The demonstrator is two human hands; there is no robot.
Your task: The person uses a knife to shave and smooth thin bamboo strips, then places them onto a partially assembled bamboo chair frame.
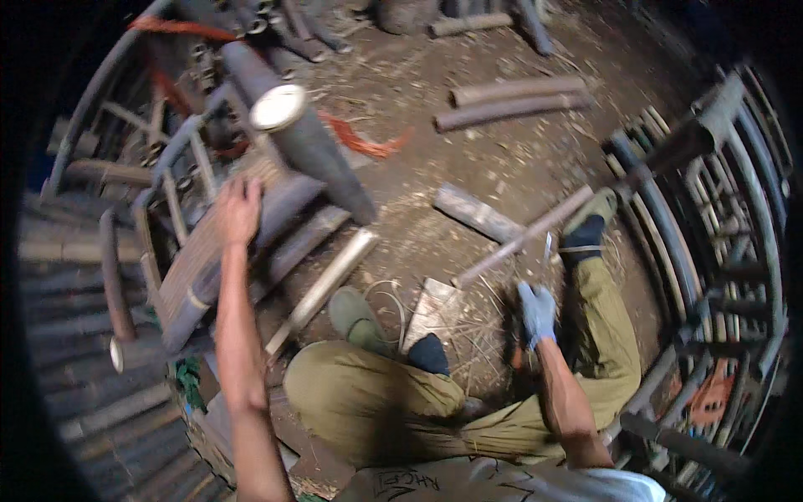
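Observation:
My bare left hand [238, 211] lies with its fingers apart on a brown slatted bamboo panel [201, 255], which has thick dark poles along its side. Close by, a fat dark pole with a pale cut end [279, 107] slants across. Near the floor, by my bent leg, my right hand [537, 314] wears a light blue glove and appears closed. From just beyond it juts a narrow bright knife blade [548, 249]; the grip is hidden in the glove. An orange object [516, 360] shows beside the wrist.
A long thin pole [527, 234] crosses a short bamboo piece [477, 213]. Two brown poles [514, 102] lie farther off. Bamboo frames [711, 251] stand at right, and a pale split length [322, 290] slopes near my foot. Shavings and thin strips litter the dirt floor [393, 159].

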